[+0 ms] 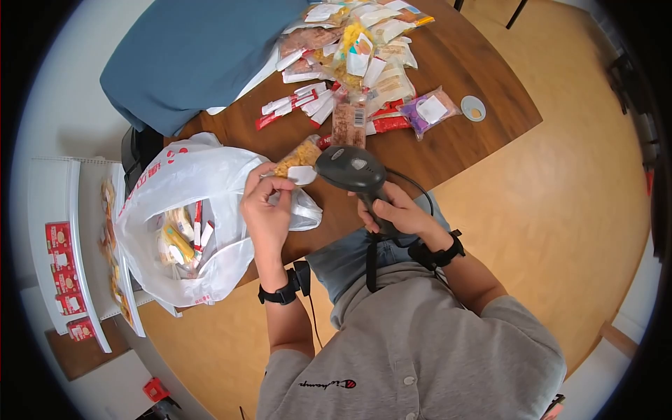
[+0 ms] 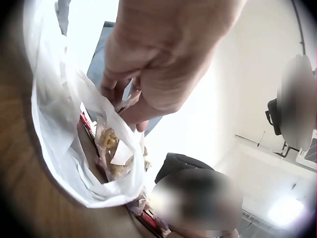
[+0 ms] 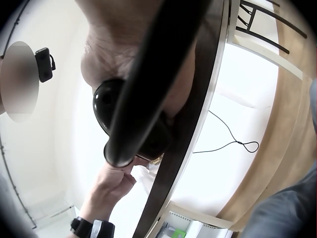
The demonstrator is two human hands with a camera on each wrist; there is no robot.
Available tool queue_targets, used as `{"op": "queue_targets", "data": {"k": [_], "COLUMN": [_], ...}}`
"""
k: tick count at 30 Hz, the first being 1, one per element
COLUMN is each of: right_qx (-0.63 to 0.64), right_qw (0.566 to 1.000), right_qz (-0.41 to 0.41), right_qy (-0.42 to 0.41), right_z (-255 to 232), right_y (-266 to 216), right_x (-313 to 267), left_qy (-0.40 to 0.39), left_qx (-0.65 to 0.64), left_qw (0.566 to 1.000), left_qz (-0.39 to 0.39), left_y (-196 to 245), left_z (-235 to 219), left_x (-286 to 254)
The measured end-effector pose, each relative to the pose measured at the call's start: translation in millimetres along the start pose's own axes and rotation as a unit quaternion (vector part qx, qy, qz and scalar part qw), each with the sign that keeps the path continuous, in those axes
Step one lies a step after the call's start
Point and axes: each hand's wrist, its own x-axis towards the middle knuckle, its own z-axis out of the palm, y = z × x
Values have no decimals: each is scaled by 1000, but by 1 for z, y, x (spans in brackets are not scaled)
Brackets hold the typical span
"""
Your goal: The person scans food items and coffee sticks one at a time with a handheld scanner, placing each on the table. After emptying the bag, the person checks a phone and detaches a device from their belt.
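The left hand (image 1: 269,210) pinches what looks like a little bag of yellow bits (image 1: 299,159). The right hand (image 1: 402,211) grips a black scanner (image 1: 352,170) close by.

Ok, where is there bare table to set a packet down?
Bare tabletop shows between the round white disc and the table's corner; a smaller patch lies between the blue cloth, white bag and red-and-white sticks. Crowded: the packet pile, and between left hand and scanner.
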Motion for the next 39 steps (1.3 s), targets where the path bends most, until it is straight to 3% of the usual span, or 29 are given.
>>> {"op": "queue_targets", "data": {"k": [3, 5, 9, 11, 15, 16, 18, 19, 20, 21, 22, 23, 25, 27, 28, 31, 33, 35, 36, 39], "right_qx": [-21, -29, -10, -11, -19, -30, -32, -32, -33, -33, -33, -35, -39, -25, -8, -7, -22, -34, -33, -30], "right_qw": [1000, 1000, 1000, 999, 1000, 1000, 999, 999, 999, 999, 999, 999, 999, 999, 998, 997, 994, 990, 990, 988], "right_qz": [9, 5, -28, -28, -12, 5, 10, 14, 13, 7, 0, -3, -22, -41, -60, -65, -80, -101, -94, -84], "right_qy": [-10, -9, -11, -14, 2, 7, 3, -3, -4, -4, -2, 2, 9, 5, -1, 45, 66, 95, 105, 126], "right_z": [-1, -2, -2, -2, 1, 2, 1, 0, 0, 0, -1, 0, 1, -1, -2, 0, 1, -1, -3, -3], "right_y": [1, 1, 2, 2, -2, -4, -3, -3, -1, 0, 1, 1, 1, 4, 4, 1, -5, -10, -11, -14], "right_x": [1, -1, 0, 1, 3, 3, 3, 4, 4, 3, 2, 1, -1, -4, -5, -18, -25, -31, -33, -39], "left_qy": [-19, 8, 60, 161, 275, 272, 282, 284, 300, 297, 375, 375, 327, 226, 146, 37, 30, 31, -2, 4], "left_qx": [-7, -111, -176, -165, -169, -171, -50, -52, 177, 394, 415, 412, 145, 40, 75, 60, 75, 157, 129, 125], "left_qw": [1000, 994, 980, 971, 941, 941, 939, 938, 934, 870, 827, 828, 931, 973, 986, 997, 996, 987, 991, 992], "left_qz": [-4, -18, -77, -58, -104, -104, -191, -190, -83, 30, 59, 62, 77, 37, 16, 42, 36, -5, -42, 23], "left_y": [-2, -6, -22, -40, -107, -111, -114, -116, -119, -123, -99, -88, -71, -35, 5, 29, 19, 29, 30, 25], "left_z": [-2, -4, -45, -77, -152, -161, -175, -176, -174, -172, -151, -134, -101, -34, -3, 63, 93, 106, 105, 109], "left_x": [-10, -14, -32, -46, -86, -83, -80, -78, -72, -63, -50, -41, -27, -11, -4, 10, 13, 14, 15, 15]}}
